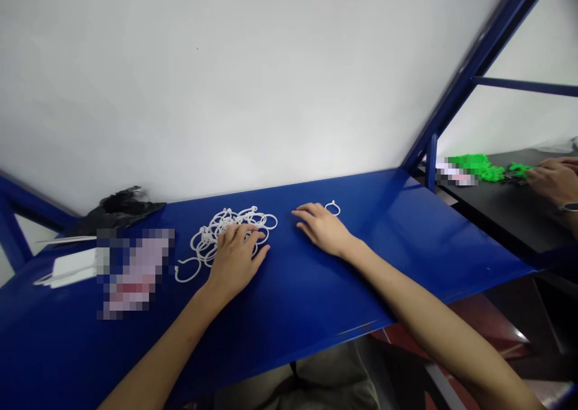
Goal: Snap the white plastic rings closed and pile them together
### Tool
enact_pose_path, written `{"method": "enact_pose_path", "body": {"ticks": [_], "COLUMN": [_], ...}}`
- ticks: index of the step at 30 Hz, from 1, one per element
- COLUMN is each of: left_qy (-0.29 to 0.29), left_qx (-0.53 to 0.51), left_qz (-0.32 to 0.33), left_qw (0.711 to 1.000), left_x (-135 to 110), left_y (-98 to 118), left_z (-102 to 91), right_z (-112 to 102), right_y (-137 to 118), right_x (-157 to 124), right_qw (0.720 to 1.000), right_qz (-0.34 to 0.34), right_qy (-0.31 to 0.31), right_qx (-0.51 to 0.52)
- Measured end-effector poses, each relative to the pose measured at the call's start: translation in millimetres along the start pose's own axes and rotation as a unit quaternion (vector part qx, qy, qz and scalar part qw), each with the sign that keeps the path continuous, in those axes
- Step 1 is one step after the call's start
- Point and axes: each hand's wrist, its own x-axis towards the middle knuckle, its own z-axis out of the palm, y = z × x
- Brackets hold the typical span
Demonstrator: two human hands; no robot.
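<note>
White plastic rings (228, 216), thin loops with small knobs at their ends that look like shower curtain rings, lie in a tangled pile on the blue table. My left hand (237, 259) rests palm down over the pile's near right side, fingers spread and thumb out; its fingertips cover some of the rings. One ring (188, 271) lies at the pile's left edge. To the right, my right hand (326, 230) is held low over the bare tabletop with its fingers apart and nothing visible in them. Just beyond its knuckles lies a single ring (333, 209).
The blue table (289, 319) runs along a white wall. At left are a black plastic bag (121, 208), white flat items (74, 265) and a blurred-out packet (138, 271). Beyond a blue frame post (431, 163), another person's hands (555, 178) work near green pieces (478, 164).
</note>
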Motion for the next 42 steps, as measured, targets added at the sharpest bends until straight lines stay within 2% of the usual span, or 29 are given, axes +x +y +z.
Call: {"method": "enact_pose_path", "body": {"ticks": [3, 5, 12, 17, 23, 28, 31, 33, 35, 37, 42], "left_qy": [0.008, 0.009, 0.023, 0.038, 0.013, -0.046, -0.073, -0.073, -0.058, -0.035, 0.004], "left_qx": [-0.011, -0.023, -0.065, -0.121, -0.299, -0.378, -0.422, -0.433, -0.423, -0.391, -0.312], "left_qz": [-0.011, -0.014, -0.006, -0.041, -0.137, -0.164, -0.178, -0.182, -0.179, -0.164, -0.093], "left_qw": [1.000, 1.000, 0.998, 0.991, 0.944, 0.910, 0.886, 0.880, 0.886, 0.905, 0.946], "left_x": [1, 2, 3, 2, 4, 3, 2, 1, 1, 1, 1], "left_y": [2, 3, 8, 14, 23, 23, 21, 20, 21, 23, 25], "left_z": [-0.1, -0.6, -6.4, -12.3, -20.9, -24.5, -23.3, -21.9, -20.9, -20.5, -22.6], "right_z": [17, 23, 17, 4, -7, -13, -12, -10, -7, -5, -7], "right_y": [-16, -22, -35, -55, -69, -62, -57, -55, -55, -57, -60], "right_x": [8, 10, 5, -9, -16, -14, -14, -14, -15, -15, -13], "right_qw": [0.996, 0.993, 0.996, 0.995, 0.990, 0.981, 0.973, 0.962, 0.951, 0.943, 0.931], "right_qz": [-0.086, -0.104, -0.070, -0.065, -0.085, -0.028, 0.014, 0.027, 0.025, 0.022, 0.029], "right_qy": [-0.026, -0.041, -0.057, 0.007, 0.047, 0.105, 0.077, 0.050, 0.034, 0.032, 0.048], "right_qx": [0.019, 0.022, 0.012, 0.072, 0.104, 0.159, 0.219, 0.267, 0.307, 0.331, 0.361]}}
